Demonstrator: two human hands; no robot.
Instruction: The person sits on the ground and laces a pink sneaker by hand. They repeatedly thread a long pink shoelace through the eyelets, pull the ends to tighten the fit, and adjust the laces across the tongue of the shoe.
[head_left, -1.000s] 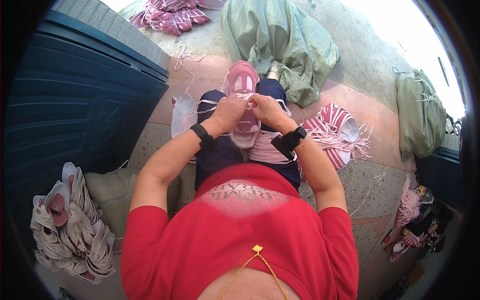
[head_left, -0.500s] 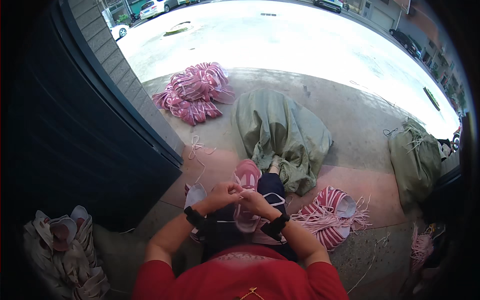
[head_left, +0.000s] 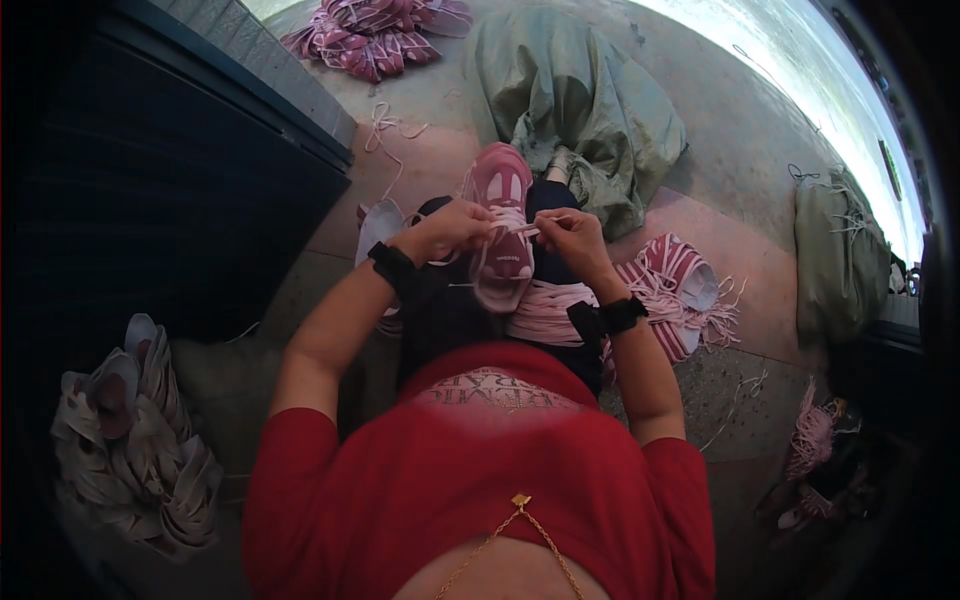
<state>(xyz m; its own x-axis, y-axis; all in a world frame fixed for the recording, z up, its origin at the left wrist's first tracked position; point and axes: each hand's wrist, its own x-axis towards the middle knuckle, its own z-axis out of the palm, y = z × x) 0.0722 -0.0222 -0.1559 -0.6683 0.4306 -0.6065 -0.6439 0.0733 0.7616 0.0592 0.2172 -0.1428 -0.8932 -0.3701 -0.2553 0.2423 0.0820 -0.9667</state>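
A pink shoe upper with white panels lies across my lap, its toe pointing away from me. Pale lacing crosses its middle. My left hand is closed at the left edge of the lacing, fingertips pinched on the shoelace. Over on the right side, my right hand pinches a length of white shoelace that runs from the upper to its fingers. A thick bunch of pale pink laces rests on my lap beneath the right forearm. Fingertip detail is small.
Striped pink uppers with loose laces lie on the right. A large green sack stands ahead, another green sack far right. Pink uppers are heaped at the far left, pale uppers near left. A dark door borders the left.
My hands have drawn apart; the right one moved rightward with a lace stretched from the upper. The view has tilted down, so the shoe and hands appear higher.
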